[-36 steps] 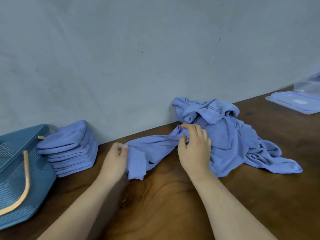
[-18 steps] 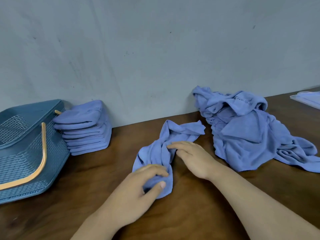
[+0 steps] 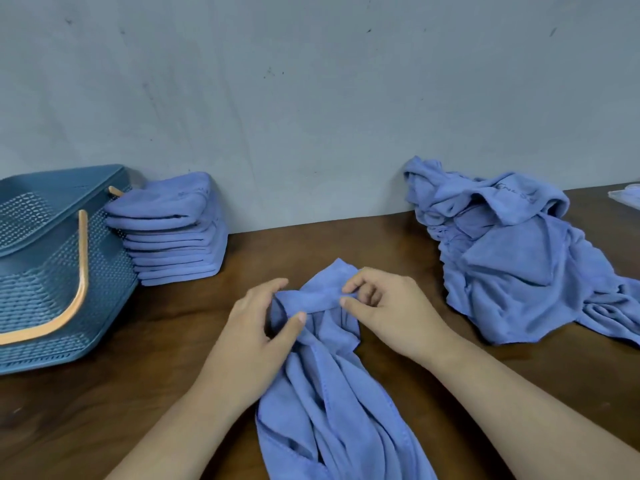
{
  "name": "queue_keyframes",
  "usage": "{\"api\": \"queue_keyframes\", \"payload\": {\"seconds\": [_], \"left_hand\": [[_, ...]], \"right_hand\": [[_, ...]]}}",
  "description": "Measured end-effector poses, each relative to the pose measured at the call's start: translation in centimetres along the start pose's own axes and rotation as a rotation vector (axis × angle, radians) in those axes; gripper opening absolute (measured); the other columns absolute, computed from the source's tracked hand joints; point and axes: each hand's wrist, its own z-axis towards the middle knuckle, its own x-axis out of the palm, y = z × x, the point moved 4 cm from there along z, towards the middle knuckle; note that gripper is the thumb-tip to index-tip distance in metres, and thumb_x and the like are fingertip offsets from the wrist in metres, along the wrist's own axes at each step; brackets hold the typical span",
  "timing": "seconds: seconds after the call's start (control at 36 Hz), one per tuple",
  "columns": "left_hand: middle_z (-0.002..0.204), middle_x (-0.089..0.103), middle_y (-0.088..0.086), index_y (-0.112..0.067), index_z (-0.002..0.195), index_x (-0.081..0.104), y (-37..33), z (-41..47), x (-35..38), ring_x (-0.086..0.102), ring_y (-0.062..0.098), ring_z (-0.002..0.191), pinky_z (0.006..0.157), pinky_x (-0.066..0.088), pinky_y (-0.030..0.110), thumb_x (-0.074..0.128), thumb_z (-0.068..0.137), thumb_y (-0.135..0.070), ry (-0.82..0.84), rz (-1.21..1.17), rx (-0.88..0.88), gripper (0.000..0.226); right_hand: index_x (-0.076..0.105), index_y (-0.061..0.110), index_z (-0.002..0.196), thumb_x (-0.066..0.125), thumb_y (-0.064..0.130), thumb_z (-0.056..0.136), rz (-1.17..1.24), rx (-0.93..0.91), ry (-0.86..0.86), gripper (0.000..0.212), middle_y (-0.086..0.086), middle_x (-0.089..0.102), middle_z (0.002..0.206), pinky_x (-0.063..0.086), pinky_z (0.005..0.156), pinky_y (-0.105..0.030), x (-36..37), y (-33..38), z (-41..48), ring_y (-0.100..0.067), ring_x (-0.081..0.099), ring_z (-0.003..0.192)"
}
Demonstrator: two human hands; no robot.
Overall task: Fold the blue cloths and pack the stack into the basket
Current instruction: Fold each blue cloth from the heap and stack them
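One crumpled blue cloth (image 3: 332,403) lies on the brown table between my arms and trails toward me. My left hand (image 3: 256,327) pinches its upper left edge between thumb and fingers. My right hand (image 3: 384,306) pinches the upper right edge close by. A stack of folded blue cloths (image 3: 176,230) stands against the wall at the left. Beside it stands the blue mesh basket (image 3: 52,271) with an orange handle. A heap of unfolded blue cloths (image 3: 512,258) lies at the right.
A grey wall (image 3: 311,98) runs close behind the table. The corner of a clear plastic lid (image 3: 627,197) shows at the far right edge. Bare brown table (image 3: 156,358) lies between the basket and my left arm.
Both hands pulled one cloth off the heap to the table's middle, and it now trails toward me. They now pinch its top edge close together. The view shifted left and down.
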Motion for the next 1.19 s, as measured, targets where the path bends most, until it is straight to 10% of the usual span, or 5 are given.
{"api": "queue_keyframes", "payload": {"seconds": [0.19, 0.5, 0.69, 1.03, 1.19], "left_hand": [[0.085, 0.067, -0.020, -0.031, 0.092, 0.068, -0.8, -0.2, 0.6, 0.060, 0.001, 0.076, 0.069, 0.046, 0.015, 0.078, 0.095, -0.033, 0.023, -0.106, -0.064, 0.011], [0.088, 0.063, -0.021, -0.040, 0.091, 0.070, -1.7, -0.7, 1.3, 0.062, -0.002, 0.087, 0.073, 0.046, 0.019, 0.079, 0.092, -0.036, 0.072, 0.102, -0.001, 0.010], [0.075, 0.068, -0.008, -0.024, 0.089, 0.066, 0.3, 0.3, -2.7, 0.058, 0.004, 0.063, 0.060, 0.040, 0.024, 0.066, 0.100, -0.026, -0.326, -0.282, -0.209, 0.012], [0.117, 0.057, -0.022, -0.033, 0.123, 0.058, 1.7, 0.7, -2.7, 0.053, 0.010, 0.109, 0.090, 0.048, 0.033, 0.066, 0.097, -0.022, -0.240, 0.122, -0.069, 0.029], [0.140, 0.054, -0.023, -0.038, 0.138, 0.056, 2.5, 0.7, -0.5, 0.049, 0.009, 0.126, 0.112, 0.039, 0.035, 0.048, 0.105, -0.051, 0.071, 0.358, -0.095, 0.036]], "right_hand": [[0.054, 0.039, 0.106, 0.053, 0.094, 0.070, -0.638, 0.199, 0.040, 0.065, 0.018, 0.055, 0.104, 0.044, 0.090, -0.039, 0.4, -0.6, -0.6, -0.011, 0.049, 0.104], [0.073, 0.041, 0.085, 0.079, 0.050, 0.086, -0.290, 0.091, 0.101, 0.011, 0.029, 0.068, 0.097, 0.047, 0.097, -0.042, 2.0, -0.3, -0.5, 0.000, 0.053, 0.103], [0.068, 0.037, 0.085, 0.078, 0.029, 0.088, -0.058, 0.175, -0.196, 0.014, 0.019, 0.073, 0.081, 0.059, 0.077, -0.040, -1.3, -2.2, 0.6, -0.002, 0.071, 0.079], [0.062, 0.027, 0.136, 0.058, -0.006, 0.088, -0.427, 0.010, -0.180, 0.058, 0.010, 0.055, 0.133, 0.043, 0.090, -0.029, -1.6, -1.7, 0.2, -0.018, 0.049, 0.110], [0.038, 0.037, 0.159, 0.043, 0.051, 0.107, -0.626, 0.092, 0.193, 0.054, 0.005, 0.037, 0.166, 0.032, 0.121, -0.040, 1.1, -2.2, -0.9, -0.021, 0.034, 0.151]]}}
